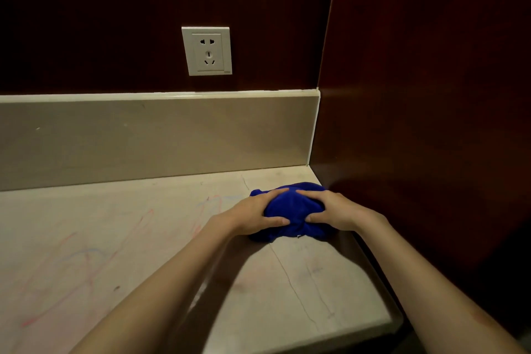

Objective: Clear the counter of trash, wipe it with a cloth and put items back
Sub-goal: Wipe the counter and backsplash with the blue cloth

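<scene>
A bunched blue cloth [290, 210] lies on the pale stone counter [143, 238] near its right end, close to the dark side wall. My left hand [253, 214] grips the cloth's left side, thumb underneath toward me and fingers over the top. My right hand [334, 211] grips its right side the same way. Both hands press the cloth down onto the counter. Faint pink and blue scribble marks [86, 261] cover the counter to the left of the cloth.
A beige backsplash [158, 138] runs along the back of the counter. Above it a white wall socket [207, 51] sits in dark wood panelling. A dark wood side wall [416, 123] bounds the counter on the right. The counter's front edge [359, 333] is at the lower right.
</scene>
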A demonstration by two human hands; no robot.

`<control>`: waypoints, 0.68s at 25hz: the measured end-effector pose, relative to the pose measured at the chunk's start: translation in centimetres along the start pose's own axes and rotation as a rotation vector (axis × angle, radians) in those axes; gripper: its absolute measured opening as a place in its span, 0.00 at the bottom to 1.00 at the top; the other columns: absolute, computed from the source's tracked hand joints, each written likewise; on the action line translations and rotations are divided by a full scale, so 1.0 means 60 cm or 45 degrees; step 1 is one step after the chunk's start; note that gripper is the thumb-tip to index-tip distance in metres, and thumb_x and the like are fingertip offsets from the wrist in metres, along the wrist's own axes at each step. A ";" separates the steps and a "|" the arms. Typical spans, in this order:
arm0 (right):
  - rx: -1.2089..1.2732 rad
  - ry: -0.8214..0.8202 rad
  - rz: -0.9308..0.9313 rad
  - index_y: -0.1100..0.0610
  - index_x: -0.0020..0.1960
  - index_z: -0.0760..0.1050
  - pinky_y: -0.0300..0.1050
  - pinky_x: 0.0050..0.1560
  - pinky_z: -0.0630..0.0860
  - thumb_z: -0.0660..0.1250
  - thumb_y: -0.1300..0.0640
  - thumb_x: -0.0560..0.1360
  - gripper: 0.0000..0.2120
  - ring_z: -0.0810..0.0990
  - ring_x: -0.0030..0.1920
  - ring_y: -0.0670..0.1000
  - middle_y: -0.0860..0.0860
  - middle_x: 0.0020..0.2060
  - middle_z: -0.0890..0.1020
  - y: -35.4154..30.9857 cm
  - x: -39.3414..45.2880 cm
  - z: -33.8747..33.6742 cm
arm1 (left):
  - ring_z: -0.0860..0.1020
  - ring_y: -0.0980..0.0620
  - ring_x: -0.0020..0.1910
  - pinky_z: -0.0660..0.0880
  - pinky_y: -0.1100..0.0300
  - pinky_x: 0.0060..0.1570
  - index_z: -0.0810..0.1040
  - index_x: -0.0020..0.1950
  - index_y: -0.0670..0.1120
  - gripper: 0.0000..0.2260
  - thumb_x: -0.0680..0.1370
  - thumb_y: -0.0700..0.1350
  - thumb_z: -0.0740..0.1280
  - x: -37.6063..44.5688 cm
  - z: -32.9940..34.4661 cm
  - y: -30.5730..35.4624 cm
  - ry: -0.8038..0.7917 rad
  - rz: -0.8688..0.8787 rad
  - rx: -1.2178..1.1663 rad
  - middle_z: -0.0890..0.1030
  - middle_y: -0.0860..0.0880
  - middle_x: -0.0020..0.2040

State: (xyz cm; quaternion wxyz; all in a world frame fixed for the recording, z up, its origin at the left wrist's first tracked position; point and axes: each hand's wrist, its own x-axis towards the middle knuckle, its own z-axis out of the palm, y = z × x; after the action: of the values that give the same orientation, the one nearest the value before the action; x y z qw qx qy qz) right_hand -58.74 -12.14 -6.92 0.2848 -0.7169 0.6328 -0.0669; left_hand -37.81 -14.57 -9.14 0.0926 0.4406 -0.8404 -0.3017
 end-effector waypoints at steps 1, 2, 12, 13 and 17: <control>-0.012 -0.006 -0.014 0.41 0.75 0.56 0.53 0.66 0.70 0.67 0.53 0.76 0.32 0.71 0.65 0.55 0.52 0.70 0.68 0.001 -0.024 0.007 | 0.72 0.50 0.65 0.69 0.57 0.64 0.56 0.76 0.58 0.31 0.77 0.57 0.66 -0.022 0.012 0.015 0.008 -0.004 0.001 0.72 0.51 0.70; -0.021 -0.008 -0.029 0.41 0.75 0.56 0.52 0.66 0.70 0.67 0.53 0.76 0.32 0.71 0.65 0.55 0.52 0.70 0.68 0.001 -0.048 0.014 | 0.72 0.50 0.65 0.69 0.57 0.64 0.56 0.76 0.58 0.31 0.77 0.57 0.66 -0.044 0.023 0.028 0.016 -0.006 0.004 0.71 0.52 0.70; -0.130 0.024 -0.320 0.46 0.76 0.56 0.47 0.71 0.63 0.67 0.53 0.76 0.33 0.66 0.70 0.48 0.47 0.72 0.67 0.010 -0.243 0.079 | 0.72 0.53 0.66 0.69 0.58 0.65 0.55 0.77 0.58 0.33 0.76 0.58 0.66 -0.215 0.124 0.122 0.117 -0.003 0.030 0.70 0.53 0.71; -0.134 0.036 -0.334 0.45 0.76 0.56 0.47 0.72 0.62 0.67 0.53 0.76 0.33 0.65 0.71 0.47 0.46 0.72 0.66 0.014 -0.253 0.085 | 0.71 0.53 0.66 0.69 0.58 0.65 0.54 0.77 0.58 0.33 0.76 0.58 0.66 -0.225 0.130 0.126 0.129 0.006 0.041 0.70 0.53 0.71; -0.162 0.086 -0.369 0.43 0.76 0.54 0.46 0.73 0.60 0.67 0.51 0.76 0.34 0.63 0.72 0.47 0.46 0.74 0.64 0.023 -0.261 0.102 | 0.71 0.54 0.66 0.68 0.59 0.65 0.53 0.77 0.59 0.33 0.76 0.59 0.66 -0.239 0.140 0.130 0.174 0.033 0.085 0.70 0.54 0.71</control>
State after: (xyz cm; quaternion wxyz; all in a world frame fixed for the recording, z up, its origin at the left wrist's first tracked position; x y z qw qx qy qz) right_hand -60.10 4.60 -8.53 0.2049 -0.8147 0.5348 -0.0911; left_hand -38.18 3.76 -9.67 0.1389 0.4522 -0.8473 -0.2415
